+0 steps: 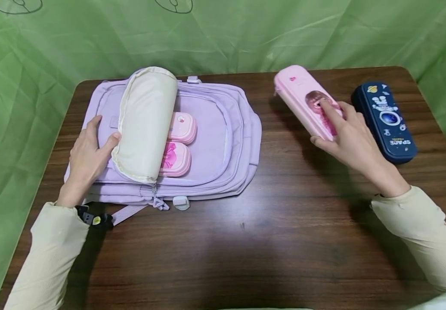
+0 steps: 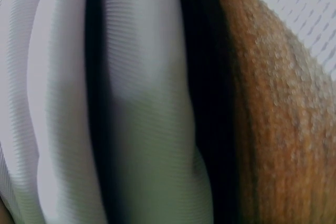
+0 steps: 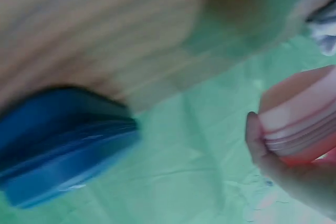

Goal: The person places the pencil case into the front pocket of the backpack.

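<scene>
Grasping the long pink pencil case by its near end, the right hand I am watching sets its thumb against one side and lays a forefinger on the printed top; from my remote view the other fingertips are hard to make out. That case is near the far edge of the surface, right of the middle, and its shadow makes me think it is raised a little. I judge it light, with a stiff moulded shell that should resist squeezing, yet smooth enough to swivel when held at one end; I would take it across both long sides, nearer the middle. Just beside that hand, toward the far right corner, lies a navy case with space prints. Over near the left edge, the left hand rests with fingers spread, not clenched, on a lavender backpack, its thumb touching the rim of a cream flap that looks soft and floppy to me. From beneath it jut a pale pink case and a bow-printed pink case. Green cloth hangs beyond the far edge.
</scene>
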A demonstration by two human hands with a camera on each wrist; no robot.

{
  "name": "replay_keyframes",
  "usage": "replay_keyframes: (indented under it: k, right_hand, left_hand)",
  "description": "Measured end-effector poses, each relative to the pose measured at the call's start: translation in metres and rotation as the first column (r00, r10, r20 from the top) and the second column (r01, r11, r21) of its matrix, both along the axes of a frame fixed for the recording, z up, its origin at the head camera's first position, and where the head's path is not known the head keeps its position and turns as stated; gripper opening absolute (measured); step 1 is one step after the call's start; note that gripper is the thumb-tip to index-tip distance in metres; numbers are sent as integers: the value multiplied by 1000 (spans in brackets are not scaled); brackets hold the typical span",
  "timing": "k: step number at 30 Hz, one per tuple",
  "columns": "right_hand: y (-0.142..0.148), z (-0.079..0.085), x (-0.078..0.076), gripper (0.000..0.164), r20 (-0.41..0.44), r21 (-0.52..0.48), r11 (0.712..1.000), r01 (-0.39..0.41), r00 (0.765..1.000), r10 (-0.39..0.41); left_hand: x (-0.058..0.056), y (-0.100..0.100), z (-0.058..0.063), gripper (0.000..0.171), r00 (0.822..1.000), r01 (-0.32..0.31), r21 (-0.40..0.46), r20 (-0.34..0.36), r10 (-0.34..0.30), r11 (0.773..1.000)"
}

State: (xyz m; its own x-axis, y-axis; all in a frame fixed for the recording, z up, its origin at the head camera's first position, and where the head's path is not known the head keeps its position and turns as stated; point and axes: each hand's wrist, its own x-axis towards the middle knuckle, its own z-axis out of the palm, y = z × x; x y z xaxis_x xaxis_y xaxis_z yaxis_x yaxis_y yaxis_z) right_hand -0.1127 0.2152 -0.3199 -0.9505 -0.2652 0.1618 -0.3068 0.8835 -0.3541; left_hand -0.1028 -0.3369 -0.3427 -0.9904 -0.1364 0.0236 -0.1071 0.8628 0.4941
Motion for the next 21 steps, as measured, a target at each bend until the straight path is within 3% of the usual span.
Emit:
replay_keyframes:
  k: [6,9,13,17,21]
  right_hand:
    - [-38,18,3,83,-69,-89,977,-194,980,189]
    - [-58,22,7,83,-89,-147,937,-318,947,308]
    - [-82,24,11,78,-108,-192,860,-473,881,461]
    - [-95,27,12,72,-122,-186,815,-548,836,534]
    - [-98,28,11,69,-133,-179,806,-564,826,548]
  left_hand:
    - [0,0,0,73,1000,-2,0,2,2,1000]
    - [0,-1,0,72,1000,-3,3,3,3,1000]
    - [-1,-1,-1,72,1000,-3,3,2,3,1000]
    - [-2,0,-1,72,1000,3,7,-4,-3,1000]
    - [-1,0,-2,71,1000,0,8,-3,0,1000]
